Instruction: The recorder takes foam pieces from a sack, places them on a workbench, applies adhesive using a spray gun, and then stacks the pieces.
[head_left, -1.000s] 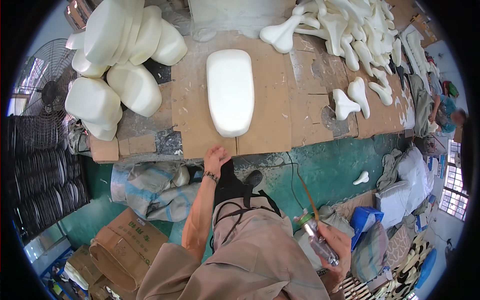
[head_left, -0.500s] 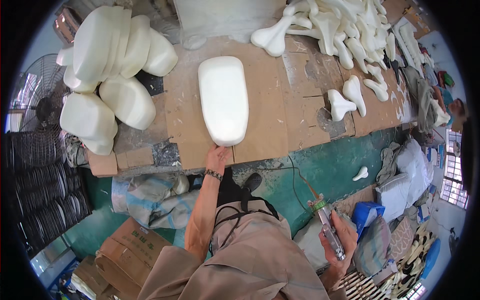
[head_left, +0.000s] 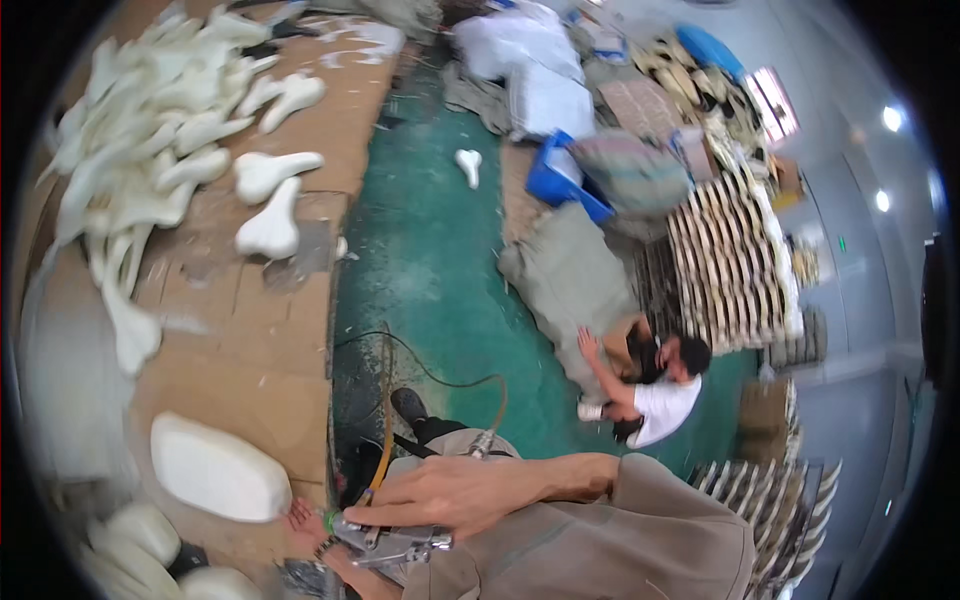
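Observation:
On the cardboard-covered table, a long white rounded foam block lies at the lower left. My left hand is at its near end, fingers apart; I cannot tell whether they touch it. Fingers of my right hand wrap round a silver metal spray gun with a green ring, held low in front of my body. A yellowish hose runs up from the gun. A metal hose coupling shows just beyond the right hand, leading into a tan hose.
White saddle-shaped foam pieces are heaped on the table's far left. One such piece lies on the green floor. A person crouches beside a grey sack, right. A blue bin and stacked pieces stand beyond.
My view has swung to the right, so the table now sits at the left. My right hand has brought the spray gun across my body, close to my left forearm.

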